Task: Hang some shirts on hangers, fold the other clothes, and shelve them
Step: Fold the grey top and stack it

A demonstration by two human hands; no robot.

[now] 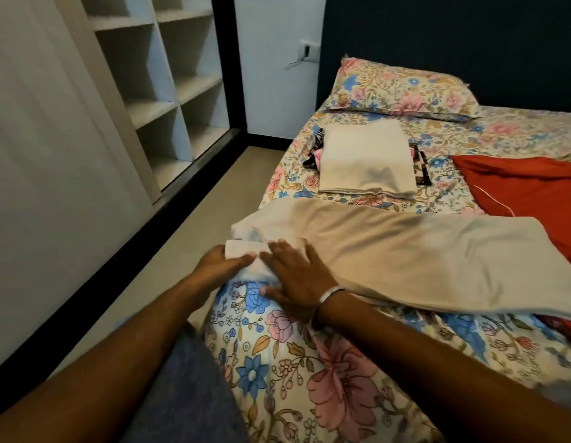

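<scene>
Lying under both hands (pixel 297 270): beige garment (pixel 405 260)

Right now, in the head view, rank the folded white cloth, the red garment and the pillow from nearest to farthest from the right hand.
From the right hand:
1. Folded white cloth, mid-bed, straight ahead.
2. Red garment, off to the right.
3. Pillow, at the headboard.

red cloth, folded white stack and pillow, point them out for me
red cloth (pixel 530 187), head view, middle of its spread fabric
folded white stack (pixel 365 159), head view, centre of the top layer
pillow (pixel 402 87), head view, middle of its floral cover
</scene>
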